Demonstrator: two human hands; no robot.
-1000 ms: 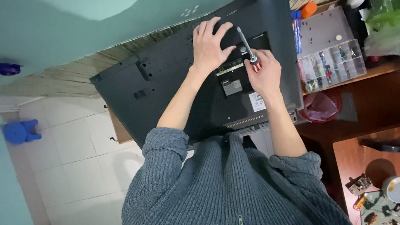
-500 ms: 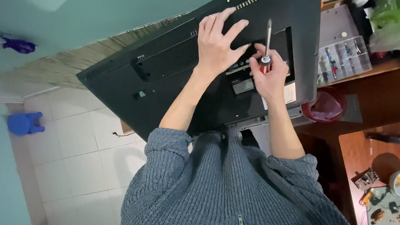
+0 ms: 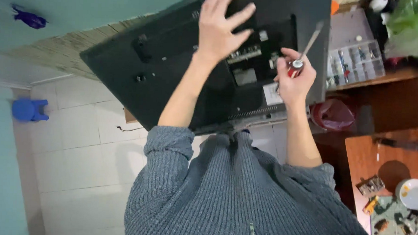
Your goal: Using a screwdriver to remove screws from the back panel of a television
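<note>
A person in a grey knitted sweater (image 3: 243,193) bent over the back of a flat-screen television (image 3: 173,74), a black slab lying face down and tilted across the view, its long axis running from the lower left up toward the upper right. The left hand (image 3: 219,32) lay spread flat on the rear panel near the upper edge, fingers splayed and holding nothing. The right hand (image 3: 293,81) was closed in a firm grip around a red-handled screwdriver (image 3: 303,53), held just beside the set's recessed connector area; the metal shaft pointed up and to the right, away from the wrist, its tip lying over the right part of the back panel. Whether the tip touched the panel could not be told.

To the right of the television, a clear plastic compartment box (image 3: 354,57) of small parts sat on a wooden shelf (image 3: 386,77), with a pink plastic bag (image 3: 332,115) hanging below it. A brown tabletop (image 3: 379,156) at lower right carried a white dish (image 3: 412,193) and scattered small items. A blue plastic stool (image 3: 28,110) stood on the pale tiled floor (image 3: 78,150) at far left, well apart from the work.
</note>
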